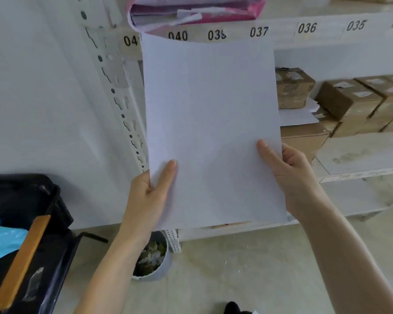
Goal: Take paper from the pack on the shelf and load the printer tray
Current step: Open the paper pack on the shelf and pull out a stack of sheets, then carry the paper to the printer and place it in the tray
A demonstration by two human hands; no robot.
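Observation:
I hold a stack of white paper [211, 123] upright in front of the shelf, its blank face toward me. My left hand [151, 191] grips its lower left edge, thumb on the front. My right hand [290, 175] grips its lower right edge, thumb across the sheet. A pink torn-open paper pack [195, 12] lies on the upper shelf just above the sheets. The black printer [25, 234] sits at the lower left, partly out of frame; I cannot make out its tray.
The white metal shelf [327, 28] carries number labels 035 to 041. Brown cardboard boxes [349, 103] stand on the middle level at right. A small bin of scraps [151, 259] rests on the floor below my left arm. A wooden strip [21, 264] and blue plastic [2, 241] lie on the printer.

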